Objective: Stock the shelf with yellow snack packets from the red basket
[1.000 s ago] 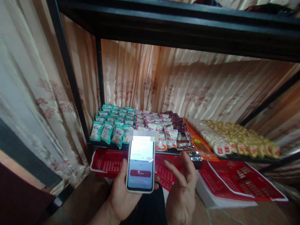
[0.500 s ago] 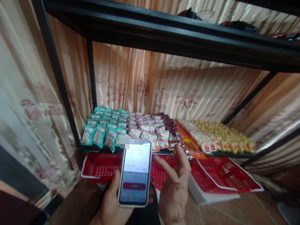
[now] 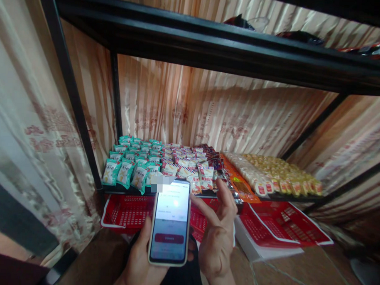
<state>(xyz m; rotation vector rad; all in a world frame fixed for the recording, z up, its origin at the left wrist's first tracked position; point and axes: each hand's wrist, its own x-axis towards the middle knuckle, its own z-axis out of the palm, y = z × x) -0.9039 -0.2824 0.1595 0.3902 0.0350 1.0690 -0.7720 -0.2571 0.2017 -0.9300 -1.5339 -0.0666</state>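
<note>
A smartphone [image 3: 169,225] with a lit screen stands upright in my left hand [image 3: 142,257], thumb along its left edge and fingertips showing at its right side. The screen is white on top and grey-blue below, with a dark red button; its text is too small to read. My right hand [image 3: 218,239] is beside the phone's right edge, fingers apart and holding nothing. Its index fingertip is close to the upper right edge of the screen; I cannot tell whether it touches. Behind the phone lie green-and-white snack packets [image 3: 125,173] and white-and-red snack packets [image 3: 189,174].
The packets lie on the bottom board of a black metal rack [image 3: 181,34]. To the right are an orange packet [image 3: 238,181], white-wrapped packs [image 3: 252,178] and yellow-wrapped packs [image 3: 296,179]. Red baskets [image 3: 131,217] sit underneath, one on a white box [image 3: 251,244]. A patterned curtain [image 3: 185,100] hangs behind.
My right hand has shifted slightly left, its index fingertip now nearer the phone's edge. The phone has dropped a little in view, still in my left hand.
</note>
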